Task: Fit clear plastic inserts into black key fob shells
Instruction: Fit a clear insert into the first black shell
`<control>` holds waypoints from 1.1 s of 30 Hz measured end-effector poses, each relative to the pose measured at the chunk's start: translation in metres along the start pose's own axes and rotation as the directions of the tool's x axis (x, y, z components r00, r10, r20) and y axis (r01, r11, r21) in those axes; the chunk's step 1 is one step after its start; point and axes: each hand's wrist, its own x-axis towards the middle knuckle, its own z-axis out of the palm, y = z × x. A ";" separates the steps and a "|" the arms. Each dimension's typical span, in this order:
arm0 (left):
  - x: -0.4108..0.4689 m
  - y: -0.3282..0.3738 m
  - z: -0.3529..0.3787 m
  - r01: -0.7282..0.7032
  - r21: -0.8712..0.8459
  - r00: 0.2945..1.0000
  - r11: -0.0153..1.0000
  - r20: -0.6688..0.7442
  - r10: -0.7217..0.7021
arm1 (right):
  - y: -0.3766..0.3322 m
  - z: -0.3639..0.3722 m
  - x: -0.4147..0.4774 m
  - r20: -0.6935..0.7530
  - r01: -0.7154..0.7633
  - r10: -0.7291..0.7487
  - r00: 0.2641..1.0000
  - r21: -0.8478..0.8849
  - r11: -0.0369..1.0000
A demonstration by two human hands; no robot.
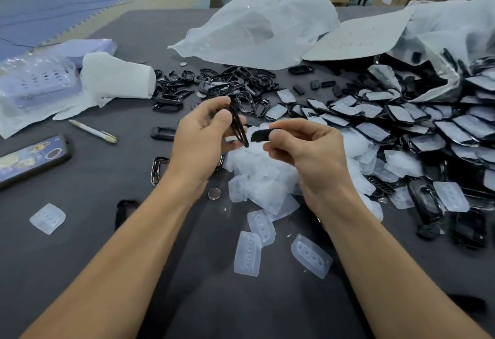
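While the left hand pinches a thin black plastic key fob shell edge-on between thumb and fingertips, the right hand curls round a second small black piece, possibly another shell half, though blur hides its shape. Both parts look light and stiff, and glossy enough to slip, so a grip on the outer rim seems best, leaving the opening free. Just beneath the hands a heap of clear flexible-looking plastic inserts lies on the dark grey table; these probably bend and want holding by their edges. Beyond, empty black frames pile up, and fitted shells spread to the right.
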 end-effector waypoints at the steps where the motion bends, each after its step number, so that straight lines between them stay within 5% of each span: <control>1: -0.001 0.001 0.002 0.110 -0.135 0.990 0.985 0.106 -0.096 | 0.001 0.000 0.001 -0.009 0.014 -0.014 1.000 -0.003 1.000; 5: -0.004 0.002 0.003 0.368 -0.252 0.879 0.895 0.408 -0.246 | 0.005 -0.002 0.005 -0.013 0.084 -0.085 0.996 -0.053 0.995; 9: -0.003 0.000 0.003 0.405 -0.264 0.851 0.876 0.460 -0.255 | 0.009 -0.005 0.005 -0.010 0.152 -0.155 0.988 -0.147 0.977; 20: 0.001 -0.009 0.003 0.317 -0.254 0.934 0.914 0.249 -0.255 | 0.017 -0.005 0.002 -0.057 0.171 -0.199 0.978 -0.314 0.934; 33: -0.005 -0.010 0.011 0.233 -0.095 0.966 0.968 0.133 -0.220 | 0.008 -0.012 0.000 -0.034 0.196 -0.214 0.976 -0.278 0.940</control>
